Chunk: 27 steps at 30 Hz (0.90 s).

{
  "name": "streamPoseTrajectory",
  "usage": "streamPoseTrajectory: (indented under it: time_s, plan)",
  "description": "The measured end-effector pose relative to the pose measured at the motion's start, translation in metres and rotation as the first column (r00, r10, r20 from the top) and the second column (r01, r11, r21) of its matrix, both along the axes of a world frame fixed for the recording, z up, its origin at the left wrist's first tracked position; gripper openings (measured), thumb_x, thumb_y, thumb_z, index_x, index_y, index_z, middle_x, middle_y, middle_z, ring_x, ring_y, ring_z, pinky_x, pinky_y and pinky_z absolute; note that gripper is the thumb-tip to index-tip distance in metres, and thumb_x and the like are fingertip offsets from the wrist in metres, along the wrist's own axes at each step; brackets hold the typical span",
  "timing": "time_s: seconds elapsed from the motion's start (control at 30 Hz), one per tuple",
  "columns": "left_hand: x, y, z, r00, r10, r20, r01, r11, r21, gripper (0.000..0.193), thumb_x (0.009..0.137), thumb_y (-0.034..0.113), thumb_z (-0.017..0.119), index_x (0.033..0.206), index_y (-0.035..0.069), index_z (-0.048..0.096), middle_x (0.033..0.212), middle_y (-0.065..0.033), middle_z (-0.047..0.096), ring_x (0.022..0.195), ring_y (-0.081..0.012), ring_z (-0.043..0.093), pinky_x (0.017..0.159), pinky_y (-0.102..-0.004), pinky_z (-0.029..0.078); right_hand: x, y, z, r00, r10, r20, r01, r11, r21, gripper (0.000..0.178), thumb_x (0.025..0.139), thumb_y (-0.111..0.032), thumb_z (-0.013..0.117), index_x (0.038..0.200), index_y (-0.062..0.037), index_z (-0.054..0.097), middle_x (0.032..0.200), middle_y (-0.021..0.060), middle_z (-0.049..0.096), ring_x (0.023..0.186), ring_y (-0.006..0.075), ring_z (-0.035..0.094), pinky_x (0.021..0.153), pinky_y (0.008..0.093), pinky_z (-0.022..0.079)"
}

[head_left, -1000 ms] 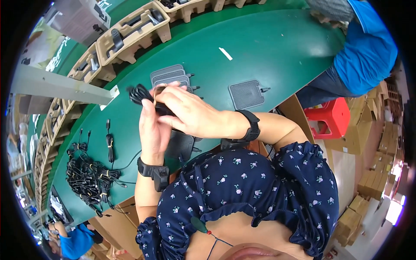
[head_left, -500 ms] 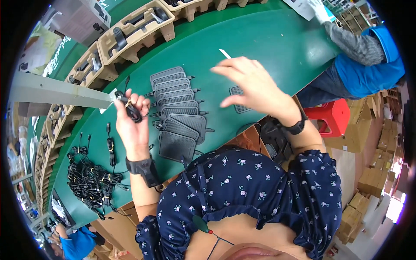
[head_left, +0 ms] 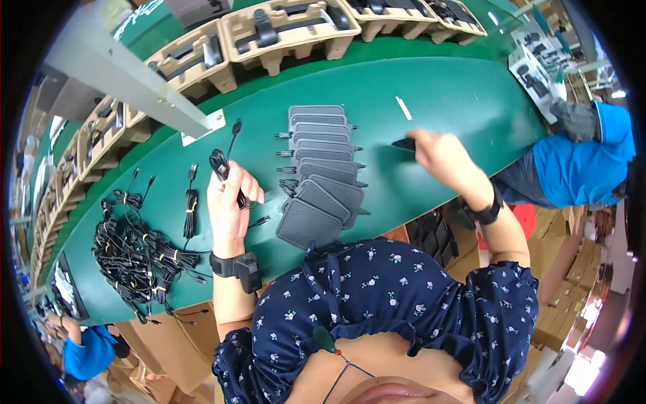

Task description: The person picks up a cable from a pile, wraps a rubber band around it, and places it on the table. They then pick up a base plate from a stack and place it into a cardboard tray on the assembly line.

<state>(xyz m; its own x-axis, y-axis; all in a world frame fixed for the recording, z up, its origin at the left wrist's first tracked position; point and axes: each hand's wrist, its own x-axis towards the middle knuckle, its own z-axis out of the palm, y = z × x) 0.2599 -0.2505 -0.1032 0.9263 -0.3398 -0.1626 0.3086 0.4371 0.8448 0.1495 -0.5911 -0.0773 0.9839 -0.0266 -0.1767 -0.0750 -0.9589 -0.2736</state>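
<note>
My left hand (head_left: 230,205) is closed around a coiled black cable (head_left: 219,163), whose plug end sticks up past the fingers. A second plug hangs out below the palm. Away to the right, my right hand (head_left: 441,158), slightly blurred, pinches a flat dark panel (head_left: 404,144) seen almost edge-on above the green table (head_left: 464,101). Between the hands, several dark grey rectangular panels (head_left: 325,148) with short plugs overlap in a column; the nearest one (head_left: 308,225) lies tilted. Left of my left hand lies a single banded cable (head_left: 191,210), beside a heap of black cables (head_left: 138,252).
Cardboard-coloured moulded trays (head_left: 289,37) holding black parts line the far side. A grey metal post (head_left: 151,87) rises at the left. A white strip (head_left: 404,108) lies beyond my right hand. A person in blue (head_left: 579,168) is at the right, near a red stool (head_left: 525,219).
My right hand has taken hold of the dark panel that lay on the table and lifted it. My left hand still holds the cable. The view has shifted and turned.
</note>
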Motion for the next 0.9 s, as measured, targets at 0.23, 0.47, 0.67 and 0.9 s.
streamPoseTrajectory:
  time_s: [0.23,0.47,0.67,0.9]
  plan:
    - [-0.003,0.009,0.009,0.996,-0.037,0.087,0.045,0.995,-0.094,0.048,0.095,0.041,0.041,0.117,-0.001,0.045,0.071,0.0002,0.037,0.059,-0.0088,0.034,0.052,-0.024,0.031,0.151,0.046,0.056,0.727,-0.366,0.581,-0.166,0.728,0.666,0.026,0.086,-0.012,0.062,0.108,-0.0012,0.053,0.082,-0.0002,0.06,0.077,0.0051,0.054,0.067,0.0181,0.043]
    - [0.0,0.011,0.021,0.997,0.04,0.072,-0.024,0.978,-0.209,0.047,0.096,0.033,0.042,0.126,-0.004,0.04,0.084,-0.004,0.047,0.077,-0.0143,0.042,0.076,-0.0306,0.038,0.267,0.055,0.066,0.535,-0.398,0.745,-0.173,0.812,0.557,0.02,0.084,-0.01,0.06,0.101,-0.0021,0.055,0.077,0.0051,0.056,0.072,0.0133,0.051,0.068,0.0278,0.045]
    - [-0.003,0.022,0.011,0.995,0.058,0.08,-0.036,0.967,-0.251,0.034,0.093,0.016,0.05,0.121,-0.002,0.044,0.097,-0.0086,0.055,0.098,-0.0224,0.053,0.107,-0.0491,0.027,0.275,0.006,0.061,0.61,-0.291,0.737,0.011,0.933,0.36,0.023,0.081,-0.009,0.062,0.1,0.0022,0.055,0.083,0.0138,0.062,0.077,0.0196,0.059,0.071,0.0309,0.047]
    - [-0.004,0.016,0.012,0.996,0.015,0.086,-0.007,0.996,-0.088,0.025,0.089,0.007,0.055,0.113,0.0,0.051,0.106,-0.0118,0.061,0.108,-0.0267,0.056,0.099,-0.0365,0.038,0.274,-0.042,0.035,0.71,-0.344,0.615,0.044,0.893,0.448,0.032,0.085,-0.023,0.062,0.113,-0.007,0.056,0.086,0.0072,0.065,0.079,0.0184,0.06,0.072,0.0271,0.046]
